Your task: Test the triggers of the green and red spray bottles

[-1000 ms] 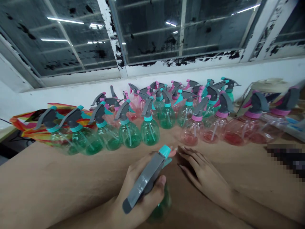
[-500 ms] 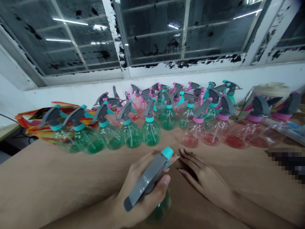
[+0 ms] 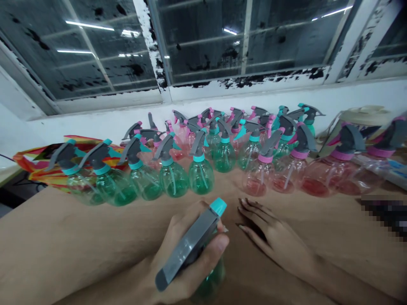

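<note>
My left hand [image 3: 181, 254] is wrapped round the neck of a spray bottle [image 3: 190, 243] with a grey head, a turquoise nozzle and a clear green body. The nozzle points away from me and to the right; my hand covers the trigger and much of the bottle. To the right, my right hand [image 3: 275, 237] rests palm down on the table [image 3: 95, 245], fingers stretched forward and thumb apart, holding nothing. Beyond my hands stands a front row of green spray bottles [image 3: 173, 178], and to its right, pink spray bottles [image 3: 258, 180].
More spray bottles [image 3: 235, 123] crowd behind, against the white wall below the window [image 3: 254, 42]. An orange and yellow bag [image 3: 34, 163] lies at the left. A cream container [image 3: 365, 114] stands at the back right, and a blurred-out dark object [image 3: 388, 216] sits at the right edge.
My left hand has shifted slightly left and toward me with the spray bottle, and its fingers have drawn in at the trigger. The right hand stays flat on the table.
</note>
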Demonstrator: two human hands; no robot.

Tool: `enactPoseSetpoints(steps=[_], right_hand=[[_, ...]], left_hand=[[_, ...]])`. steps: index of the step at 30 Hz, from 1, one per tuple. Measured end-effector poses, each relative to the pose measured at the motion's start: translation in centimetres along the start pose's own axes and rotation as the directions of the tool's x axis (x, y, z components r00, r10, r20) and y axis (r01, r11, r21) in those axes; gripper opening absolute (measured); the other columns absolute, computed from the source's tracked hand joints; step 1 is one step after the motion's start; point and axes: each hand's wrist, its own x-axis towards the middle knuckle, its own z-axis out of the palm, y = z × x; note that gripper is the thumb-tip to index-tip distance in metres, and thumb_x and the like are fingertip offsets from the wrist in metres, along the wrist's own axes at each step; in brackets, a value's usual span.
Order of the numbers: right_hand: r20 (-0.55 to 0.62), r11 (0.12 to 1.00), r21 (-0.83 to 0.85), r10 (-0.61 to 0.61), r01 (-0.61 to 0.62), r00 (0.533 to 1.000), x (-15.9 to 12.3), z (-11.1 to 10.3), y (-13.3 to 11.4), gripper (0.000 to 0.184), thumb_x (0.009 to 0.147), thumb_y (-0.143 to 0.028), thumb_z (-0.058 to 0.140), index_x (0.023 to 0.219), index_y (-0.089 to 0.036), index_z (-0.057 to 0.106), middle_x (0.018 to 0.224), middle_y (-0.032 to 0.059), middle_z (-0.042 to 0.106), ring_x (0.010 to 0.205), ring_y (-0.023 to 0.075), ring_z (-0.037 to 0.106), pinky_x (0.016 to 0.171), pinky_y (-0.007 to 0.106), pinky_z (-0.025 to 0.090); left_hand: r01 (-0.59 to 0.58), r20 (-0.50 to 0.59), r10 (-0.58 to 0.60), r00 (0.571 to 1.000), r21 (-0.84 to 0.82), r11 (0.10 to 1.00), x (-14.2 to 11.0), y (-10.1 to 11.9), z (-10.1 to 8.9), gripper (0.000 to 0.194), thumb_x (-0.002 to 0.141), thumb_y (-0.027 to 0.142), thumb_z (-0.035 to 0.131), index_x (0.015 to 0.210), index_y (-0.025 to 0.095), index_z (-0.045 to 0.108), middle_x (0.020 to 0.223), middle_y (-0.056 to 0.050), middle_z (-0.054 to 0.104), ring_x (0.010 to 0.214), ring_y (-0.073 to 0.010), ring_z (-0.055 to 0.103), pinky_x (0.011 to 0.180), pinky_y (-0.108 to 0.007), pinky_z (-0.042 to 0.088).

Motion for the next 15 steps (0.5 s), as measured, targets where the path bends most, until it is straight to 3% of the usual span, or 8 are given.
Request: enactPoseSetpoints(steps=[5,11,15], right_hand=[[0.007,1.000,-0.007,-0.006,0.006,1.000,0.0,-0.1,0.0,0.043,0.091,-0.034,0.041,0.127,-0.013,0.050,0.133,0.0094,0.050,0.126,0.0234,0.041,0.102,0.044,0.039],[0.015,1.000,-0.026,0.008,-0.008,1.000,0.0,-0.2,0.0,0.043,0.091,-0.034,0.042,0.128,-0.014,0.049,0.132,0.0088,0.051,0.125,0.0229,0.043,0.102,0.044,0.040],[0.009,0.999,0.002,0.032,-0.032,0.999,0.0,-0.3,0.0,0.047,0.090,-0.035,0.043,0.133,-0.015,0.043,0.132,0.0086,0.051,0.125,0.0220,0.042,0.102,0.043,0.039]], left_hand=[[0.001,0.021,-0.001,1.000,-0.001,1.000,0.1,0.0,-0.1,0.016,0.079,0.029,0.042,0.074,0.023,0.056,0.060,0.003,0.062,0.051,-0.0122,0.058,0.053,-0.022,0.051],[-0.056,-0.080,0.053,0.995,-0.031,0.998,0.5,-0.9,0.4,0.028,0.078,0.027,0.045,0.102,0.026,0.060,0.097,-0.002,0.069,0.090,-0.0189,0.064,0.083,-0.030,0.052],[0.024,-0.173,0.002,0.985,0.144,0.989,0.3,-1.3,0.8,0.034,0.081,0.031,0.044,0.112,0.028,0.057,0.098,-0.001,0.069,0.093,-0.0198,0.064,0.084,-0.030,0.053]])
